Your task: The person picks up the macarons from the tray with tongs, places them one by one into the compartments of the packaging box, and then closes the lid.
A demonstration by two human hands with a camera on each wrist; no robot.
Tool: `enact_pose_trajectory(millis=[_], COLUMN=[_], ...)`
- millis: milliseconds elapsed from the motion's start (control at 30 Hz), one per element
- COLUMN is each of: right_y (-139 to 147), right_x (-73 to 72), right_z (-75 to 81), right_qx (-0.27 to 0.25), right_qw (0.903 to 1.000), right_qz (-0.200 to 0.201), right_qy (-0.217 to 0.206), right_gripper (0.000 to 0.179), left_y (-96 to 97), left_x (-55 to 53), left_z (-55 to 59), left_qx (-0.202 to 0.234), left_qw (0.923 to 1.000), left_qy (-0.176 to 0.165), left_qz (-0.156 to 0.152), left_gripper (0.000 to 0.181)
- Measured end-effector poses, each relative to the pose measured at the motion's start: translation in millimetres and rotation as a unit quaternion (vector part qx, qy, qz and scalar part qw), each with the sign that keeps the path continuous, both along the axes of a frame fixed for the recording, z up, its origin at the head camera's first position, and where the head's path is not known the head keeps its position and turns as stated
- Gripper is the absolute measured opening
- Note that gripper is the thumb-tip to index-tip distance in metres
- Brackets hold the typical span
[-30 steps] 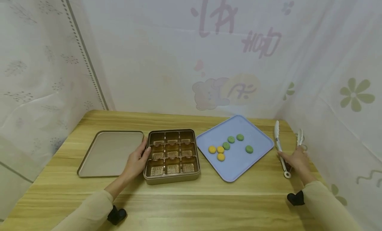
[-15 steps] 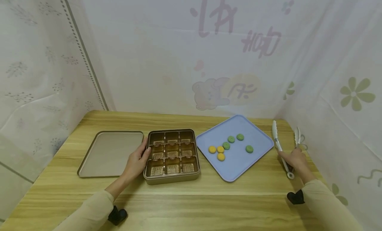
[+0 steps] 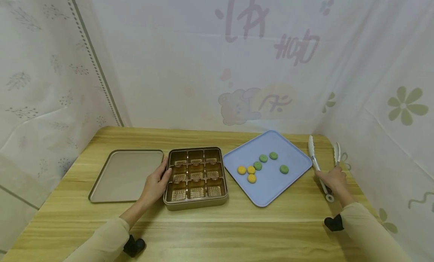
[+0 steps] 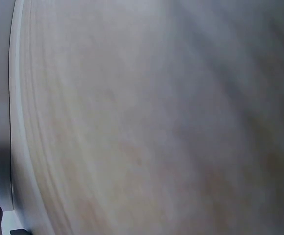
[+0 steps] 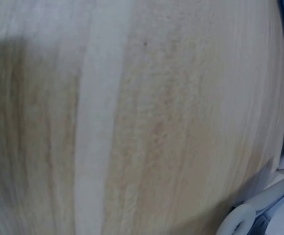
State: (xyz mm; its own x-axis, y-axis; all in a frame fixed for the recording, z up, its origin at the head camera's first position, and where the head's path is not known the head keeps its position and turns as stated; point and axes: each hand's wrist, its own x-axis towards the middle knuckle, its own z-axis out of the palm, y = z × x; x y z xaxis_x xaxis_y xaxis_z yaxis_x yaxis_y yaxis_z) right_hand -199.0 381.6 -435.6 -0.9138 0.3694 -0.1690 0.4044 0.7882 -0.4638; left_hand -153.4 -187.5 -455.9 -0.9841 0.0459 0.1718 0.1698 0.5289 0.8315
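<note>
My left hand (image 3: 156,183) rests against the left side of a bronze-coloured box (image 3: 196,205), its fingers along the wall and its thumb at the rim. Inside the box is a brown insert (image 3: 196,181) with several compartments, none holding anything. At the right my right hand (image 3: 333,179) grips metal tongs (image 3: 315,164), their two arms spread and pale tips pointing away from me. The tongs' ring end (image 5: 237,223) shows low in the right wrist view. Three yellow macarons (image 3: 251,178) and several green macarons (image 3: 283,169) lie on a blue tray (image 3: 264,194) between the hands.
Left of the box lies a flat bronze-coloured lid (image 3: 122,175), partly behind my left hand. All of this is on a wooden table (image 3: 217,235). Patterned cloth (image 3: 176,66) hangs behind and at both sides. The left wrist view shows mostly blurred tabletop.
The tongs have shifted slightly left in my right hand and their tips stand a little higher in view. My left hand, the box and the macarons stay in place.
</note>
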Motion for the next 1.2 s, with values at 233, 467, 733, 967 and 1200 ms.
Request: enact_pose_trajectory(millis=[233, 467, 733, 967, 1200], right_y=[-1, 0, 4, 1, -2], right_x=[1.0, 7.5, 21.8, 43.7, 62.1], right_z=[-1.3, -0.9, -3.0, -0.5, 10.7], right_qx=[-0.019, -0.038, -0.05, 0.054, 0.11], right_qw=[0.9998, 0.999, 0.988, 0.9487, 0.904], right_qz=[-0.008, 0.004, 0.057, 0.214, 0.336], right_qy=[0.001, 0.025, 0.135, 0.226, 0.24], right_gripper=[0.08, 0.063, 0.043, 0.056, 0.054], left_y=[0.4, 0.6, -0.3, 0.0, 0.7], left_x=[0.4, 0.0, 0.0, 1.4, 1.0], left_z=[1.7, 1.0, -0.5, 1.1, 3.3], left_qx=[0.006, 0.005, 0.003, 0.0, 0.002], left_qw=[1.0, 1.0, 1.0, 1.0, 1.0], left_qy=[0.001, 0.003, 0.0, 0.0, -0.004], left_qz=[0.0, -0.002, 0.0, 0.002, 0.003], left_gripper=[0.054, 0.054, 0.055, 0.054, 0.054])
